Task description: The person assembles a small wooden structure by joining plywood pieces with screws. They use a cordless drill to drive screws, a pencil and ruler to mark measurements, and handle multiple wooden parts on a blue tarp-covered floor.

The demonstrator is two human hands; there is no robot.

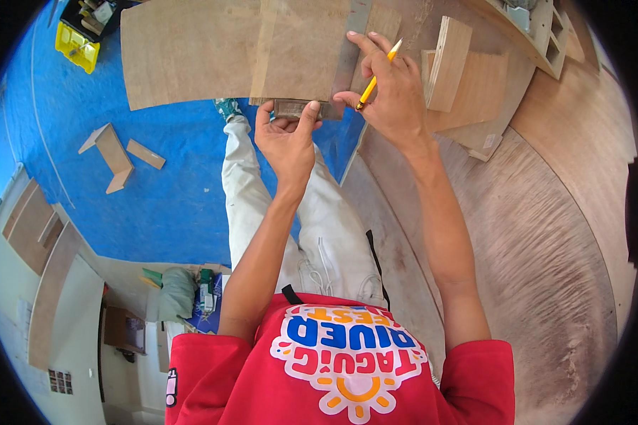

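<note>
A plywood board [191,53] lies ahead of me, its near edge curving across the upper view. My left hand [287,145] grips the brownish stock of a try square [298,109] against that edge, thumb on top and fingers underneath. The square's grey metal blade runs away from me over the plywood. Over the blade, my right hand [393,95] holds a yellow pencil [376,79] between its fingers, the sharpened tip pointing up and away. Its index finger and thumb are stretched out toward the blade.
Plywood offcuts [450,67] rest on the wooden surface at right, near a wooden frame [546,35]. Several wood pieces [113,156] lie on the blue floor sheet [170,205]. A yellow and black tool box [78,46] stands at upper left. My legs [244,184] extend beneath the board.
</note>
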